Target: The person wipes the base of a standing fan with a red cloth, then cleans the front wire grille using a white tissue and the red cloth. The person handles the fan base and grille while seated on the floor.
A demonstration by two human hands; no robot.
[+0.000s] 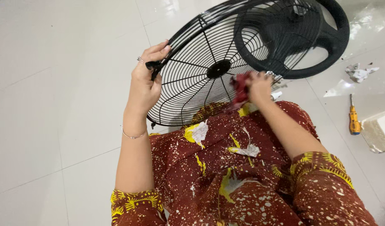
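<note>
Person sits on the white tiled floor [54, 125], lap in a maroon-and-yellow patterned garment [226, 175], working on a black wire fan guard [192, 79].

Left hand [144, 86] — fingers closed around the guard's outer rim at its left edge, right by a small black clip, propping the guard up tilted so its lower edge rests at the lap. Ring on one finger, thin bracelet at the wrist.

Right hand [259, 86] — fingers bunched shut on a dark red cloth [240, 90], pressed against the wires just right of the black centre hub [219, 68].

Key relation: the cloth sits between hub and lower-right rim, the spokes run radially out from the hub, so the uncovered wires lie up and left from the right fingers, toward the hub and the holding hand. Right hand is nearer the hub; left is out at the rim.

Behind the guard, a second black part — a round ring with broad spokes [291, 35] — shows through the wires. Well apart at right: a yellow-handled screwdriver [353, 119] lying lengthwise away from the person, a pale block [381, 129] just beside it, crumpled paper scraps [360, 73] farther up.
</note>
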